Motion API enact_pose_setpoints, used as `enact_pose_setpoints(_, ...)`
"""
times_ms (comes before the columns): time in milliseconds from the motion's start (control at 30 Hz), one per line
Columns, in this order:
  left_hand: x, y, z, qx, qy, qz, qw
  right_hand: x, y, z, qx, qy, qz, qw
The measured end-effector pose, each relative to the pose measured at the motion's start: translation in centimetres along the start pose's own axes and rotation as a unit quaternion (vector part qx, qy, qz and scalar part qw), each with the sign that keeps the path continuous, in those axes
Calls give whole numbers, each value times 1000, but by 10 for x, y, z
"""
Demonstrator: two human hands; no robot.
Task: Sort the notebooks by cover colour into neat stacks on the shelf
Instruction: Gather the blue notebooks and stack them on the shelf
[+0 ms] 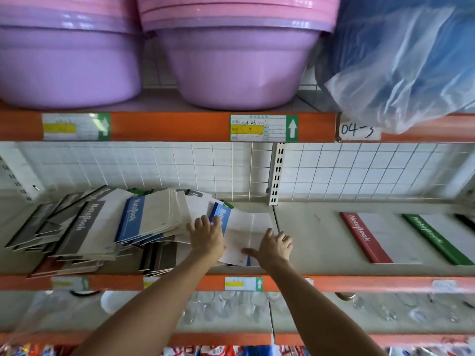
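Note:
A loose heap of notebooks (102,227) with grey and blue spines lies on the left half of the middle shelf (321,242). My left hand (207,235) rests flat on a blue-spined notebook (241,235) at the heap's right edge, fingers spread over its spine. My right hand (273,246) lies on the same notebook's right side, thumb stretched across the white cover, fingers straight. Further right, a red-spined notebook (370,237) and a green-spined notebook (434,238) lie apart on the shelf. A black spine (466,222) shows at the far right edge.
Purple and pink basins (231,60) and a blue plastic-wrapped bundle (401,60) fill the shelf above. A white wire grid (180,168) backs the middle shelf, with an upright slotted post (276,176). Orange shelf rails (180,125) carry labels. Glassware (218,309) sits below.

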State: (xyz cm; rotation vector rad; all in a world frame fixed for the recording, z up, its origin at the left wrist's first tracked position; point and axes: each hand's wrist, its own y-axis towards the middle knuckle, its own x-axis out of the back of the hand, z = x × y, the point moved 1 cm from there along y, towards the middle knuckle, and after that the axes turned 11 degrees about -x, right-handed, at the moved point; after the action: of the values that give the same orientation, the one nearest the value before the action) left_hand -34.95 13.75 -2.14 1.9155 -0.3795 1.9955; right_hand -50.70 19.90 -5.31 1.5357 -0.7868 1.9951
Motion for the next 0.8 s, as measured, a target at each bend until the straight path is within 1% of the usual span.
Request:
enact_pose_setpoints(200, 1, -2, -2, 53, -24, 65, 996, 6, 5, -14, -45, 12, 33, 998)
enact_pose_setpoints(400, 3, -1, 4, 73, -44, 90, 992, 12, 3, -21, -26, 31, 46, 998)
enact_pose_setpoints(500, 7, -4, 2, 52, -41, 61, 996, 15, 0, -22, -53, 49, 66, 995)
enact_pose_setpoints(600, 10, -10, -3, 9, -49, 42, 998, 16, 2, -30, -78, 84, 125, 985)
enact_pose_setpoints(667, 11, -16, -8, -9, -78, 32, 996, 15, 6, -37, -81, 94, 151, 981)
enact_pose_setpoints(733, 12, -20, -12, -19, -112, 10, 993, 17, 8, -44, -99, 152, 155, 971)
enact_pose_setpoints(800, 11, -20, -18, -35, -136, -10, 990, 22, 6, -48, -104, 233, 139, 957)
